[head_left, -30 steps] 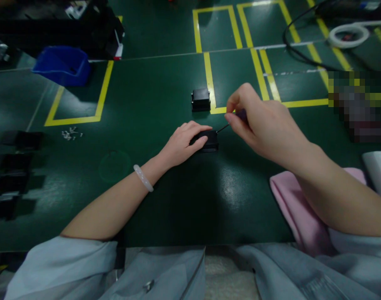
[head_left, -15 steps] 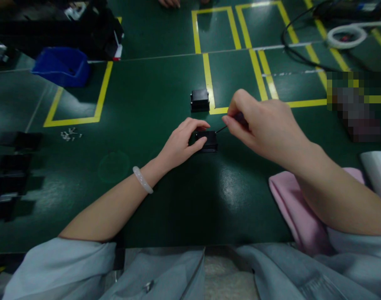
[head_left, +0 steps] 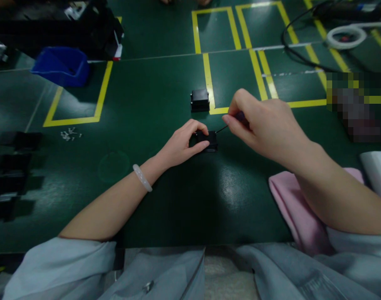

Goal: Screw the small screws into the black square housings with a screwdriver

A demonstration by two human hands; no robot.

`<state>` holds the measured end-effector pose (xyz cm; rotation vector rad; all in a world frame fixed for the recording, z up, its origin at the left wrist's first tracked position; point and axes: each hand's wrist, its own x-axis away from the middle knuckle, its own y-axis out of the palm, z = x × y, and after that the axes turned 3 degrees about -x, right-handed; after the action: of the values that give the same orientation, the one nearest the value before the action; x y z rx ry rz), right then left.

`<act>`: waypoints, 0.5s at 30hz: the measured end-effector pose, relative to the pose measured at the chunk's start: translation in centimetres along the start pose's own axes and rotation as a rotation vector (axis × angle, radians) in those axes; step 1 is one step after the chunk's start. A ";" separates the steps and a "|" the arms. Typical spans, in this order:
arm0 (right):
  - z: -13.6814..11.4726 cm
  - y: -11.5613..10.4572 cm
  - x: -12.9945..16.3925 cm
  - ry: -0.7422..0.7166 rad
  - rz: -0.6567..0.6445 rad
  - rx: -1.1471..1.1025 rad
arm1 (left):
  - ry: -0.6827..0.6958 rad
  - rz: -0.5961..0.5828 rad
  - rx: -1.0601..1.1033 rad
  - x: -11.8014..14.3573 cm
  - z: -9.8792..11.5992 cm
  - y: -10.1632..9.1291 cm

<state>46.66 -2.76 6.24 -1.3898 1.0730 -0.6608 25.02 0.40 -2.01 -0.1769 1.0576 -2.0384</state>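
On the green table (head_left: 165, 104), left hand (head_left: 181, 143) grips a black box (head_left: 209, 141), right hand (head_left: 265, 125) pinching seemingly a screwdriver (head_left: 236, 118).

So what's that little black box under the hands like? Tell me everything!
The little black box is small, dark and blocky, and looks like plastic. It sits flat on the green table. The left hand pinches its left end, covering part of it. A thin tool, held by the right hand, pokes at its top right corner. Finer details are too dim to see.
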 end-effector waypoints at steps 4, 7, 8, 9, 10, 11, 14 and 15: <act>-0.1 0.0 0.0 0.005 -0.011 0.004 | -0.024 -0.007 0.062 0.0 -0.3 0.2; 0.0 0.0 0.0 0.008 -0.009 0.005 | -0.032 -0.011 0.081 0.0 -0.5 0.2; 0.0 0.0 0.0 0.007 -0.007 0.002 | -0.030 -0.020 0.070 0.0 -0.5 0.2; 0.0 0.0 0.0 0.005 -0.003 -0.003 | -0.028 -0.034 0.054 0.0 -0.4 0.1; 0.1 0.1 0.0 0.002 -0.004 -0.009 | -0.022 -0.045 0.037 0.0 -0.4 0.0; 0.1 0.1 0.0 0.001 -0.005 -0.018 | -0.015 -0.051 0.026 0.0 -0.3 0.0; 0.2 0.1 0.0 -0.003 -0.012 -0.068 | -0.019 -0.055 0.010 0.0 -0.2 -0.2; 0.2 0.0 0.0 -0.004 -0.013 -0.088 | -0.025 -0.058 0.008 0.0 -0.2 -0.3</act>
<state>46.78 -2.67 6.18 -1.4743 1.1015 -0.6263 24.77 0.59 -1.94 -0.2307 1.0401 -2.0868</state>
